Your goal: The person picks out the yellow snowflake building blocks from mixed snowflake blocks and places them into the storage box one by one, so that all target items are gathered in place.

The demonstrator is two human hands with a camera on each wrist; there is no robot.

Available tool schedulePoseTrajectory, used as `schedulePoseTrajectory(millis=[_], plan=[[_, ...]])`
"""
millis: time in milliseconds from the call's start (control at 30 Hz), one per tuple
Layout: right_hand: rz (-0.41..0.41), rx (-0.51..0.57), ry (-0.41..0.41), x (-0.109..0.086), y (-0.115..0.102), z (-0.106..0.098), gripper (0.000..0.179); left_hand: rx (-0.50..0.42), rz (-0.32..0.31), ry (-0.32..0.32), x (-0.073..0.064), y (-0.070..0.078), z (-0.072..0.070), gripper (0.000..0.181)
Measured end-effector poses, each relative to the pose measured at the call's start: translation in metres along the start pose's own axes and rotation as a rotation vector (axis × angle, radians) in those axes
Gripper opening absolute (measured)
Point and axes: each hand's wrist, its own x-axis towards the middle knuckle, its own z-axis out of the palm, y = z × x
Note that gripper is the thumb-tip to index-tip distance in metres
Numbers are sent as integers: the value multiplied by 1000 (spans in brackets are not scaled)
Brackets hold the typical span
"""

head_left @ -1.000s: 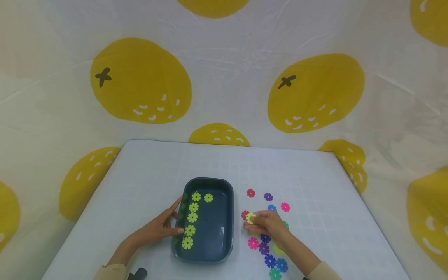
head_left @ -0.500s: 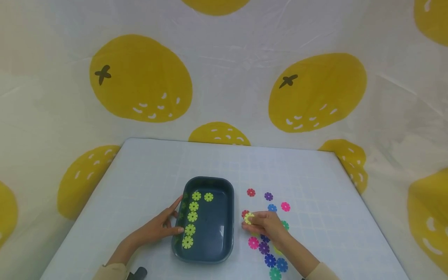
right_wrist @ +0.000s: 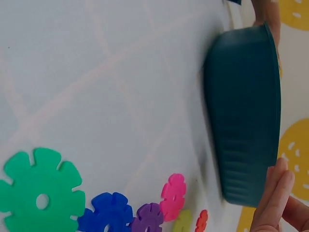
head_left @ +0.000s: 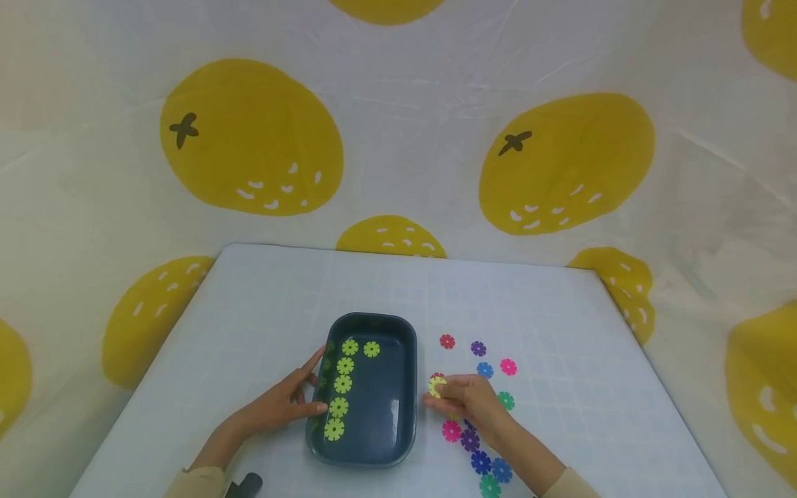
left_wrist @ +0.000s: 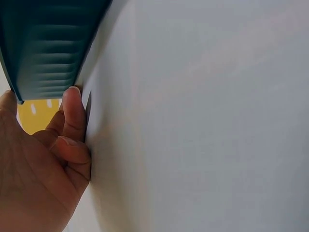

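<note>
My right hand [head_left: 478, 402] pinches a yellow snowflake building disc [head_left: 437, 386] between thumb and fingertips, just right of the dark blue-green tray [head_left: 407, 387]. In the right wrist view the fingers [right_wrist: 275, 193] overlap the tray's upper edge, and the disc is hidden. My left hand [head_left: 277, 404] holds the tray's left side, thumb over the rim and index finger stretched along it. Seen from the left wrist, the other fingers [left_wrist: 73, 116] curl low beside the tray wall. Inside the tray, several yellow discs [head_left: 342, 384] form a column on the left, with one more yellow disc [head_left: 371, 349] beside the top one.
Loose discs in red [head_left: 447, 342], purple [head_left: 478, 348], pink [head_left: 508, 366], blue [head_left: 501, 470] and green [head_left: 490, 486] lie on the white table [head_left: 280, 290] right of the tray. A fruit-patterned cloth [head_left: 411, 138] hangs behind the table.
My right hand has moved slightly left toward the tray with the yellow disc. The left hand stays at the tray's side. The head view has tilted slightly.
</note>
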Motion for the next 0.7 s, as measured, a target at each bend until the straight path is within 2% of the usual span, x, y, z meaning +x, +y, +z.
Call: schedulePoseTrajectory(millis=[400, 700], plan=[[0, 66, -3, -2, -6, 12, 48, -6, 22, -6, 3, -6, 1, 97], [-12, 41, 20, -1, -11, 16, 46, -4, 19, -2, 3, -6, 1, 97]])
